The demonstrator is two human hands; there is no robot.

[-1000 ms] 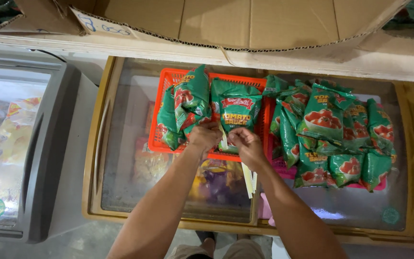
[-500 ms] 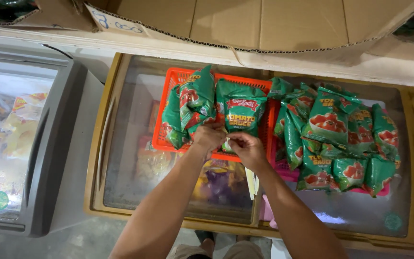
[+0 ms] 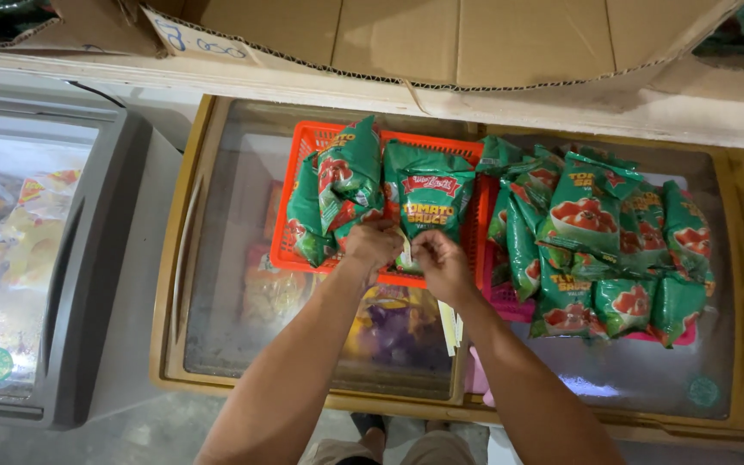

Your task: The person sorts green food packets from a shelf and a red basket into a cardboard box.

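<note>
A wood-framed chest freezer (image 3: 174,258) with a glass lid fills the view, a grey freezer (image 3: 88,258) close on its left and a cardboard box (image 3: 441,39) overhanging its far edge. An orange basket (image 3: 299,142) of green sauce packets rests on the lid; a loose pile (image 3: 604,241) crowds its right side. The left hand (image 3: 372,245) and right hand (image 3: 443,265) each pinch, grip closed, the bottom edge of the middle packet (image 3: 430,202) at the basket's near rim.
</note>
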